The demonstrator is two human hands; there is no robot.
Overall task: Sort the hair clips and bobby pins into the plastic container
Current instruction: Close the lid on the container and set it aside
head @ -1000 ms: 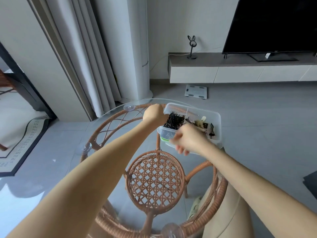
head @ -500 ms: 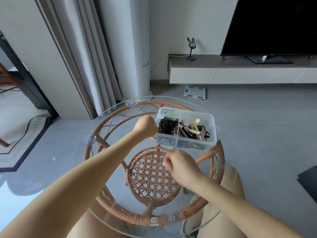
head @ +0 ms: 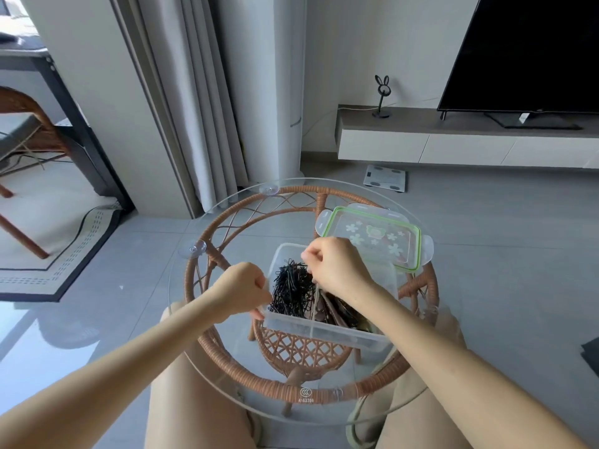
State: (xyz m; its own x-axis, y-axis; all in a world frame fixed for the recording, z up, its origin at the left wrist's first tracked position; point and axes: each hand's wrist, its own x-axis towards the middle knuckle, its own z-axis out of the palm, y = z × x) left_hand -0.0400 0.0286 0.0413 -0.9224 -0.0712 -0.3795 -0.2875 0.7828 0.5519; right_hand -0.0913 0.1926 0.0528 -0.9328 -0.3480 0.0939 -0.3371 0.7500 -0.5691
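Note:
A clear plastic container [head: 327, 330] with two compartments stands in the middle of the round glass table [head: 227, 380]. The left compartment holds a heap of black bobby pins [head: 291, 290]. Brown hair clips [head: 337, 312] lie in the right one, partly hidden under my right wrist. My left hand [head: 243, 291] grips the container's left wall. My right hand [head: 337, 270] hovers over the container, its fingertips pinched together above the bobby pin heap on what looks like a thin black pin.
The container's green-rimmed lid [head: 372, 241], printed with flowers, lies flat on the glass just behind it. A rattan frame [head: 201, 286] shows under the table top. My knees sit below the near edge. A TV bench, a bathroom scale and curtains stand beyond.
My right hand rose from the glass in front of the container to above the bobby pin compartment. The container now sits nearer to me, and the lid has come into view behind it.

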